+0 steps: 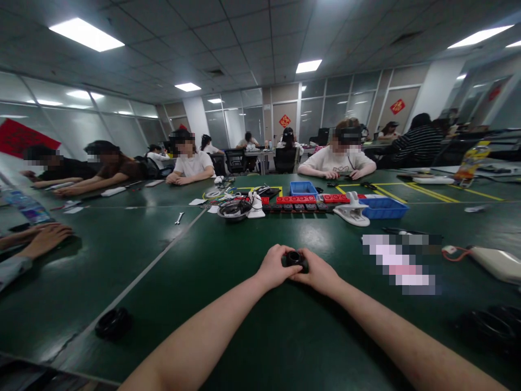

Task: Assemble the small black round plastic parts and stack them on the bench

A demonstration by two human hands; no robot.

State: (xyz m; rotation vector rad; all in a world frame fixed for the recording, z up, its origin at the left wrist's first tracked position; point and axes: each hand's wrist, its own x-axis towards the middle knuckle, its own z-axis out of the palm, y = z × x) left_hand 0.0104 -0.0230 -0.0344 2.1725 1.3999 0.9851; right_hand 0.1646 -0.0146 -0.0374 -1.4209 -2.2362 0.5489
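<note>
Both my hands meet over the middle of the green table (pixel 228 336) around a small black ring-shaped part (pixel 296 258). My left hand (pixel 277 266) closes on its left side, thumb along the near edge. From the right, my right hand (pixel 315 271) grips it the same way. The part's round opening faces up; its exact kind is not clear. Another black ring-shaped piece (pixel 113 323) lies at the left, near the table's edge. Several black rings (pixel 490 328), partly blurred, are at the far right.
Beyond my hands stand a red-and-black power strip (pixel 299 204), a white clip (pixel 353 210), a blue tray (pixel 385 207) and coiled cables (pixel 235 207). A wrench (pixel 179 218) lies left. A white device (pixel 499 262) is at the right. Another person's hand (pixel 51 239) rests at the left.
</note>
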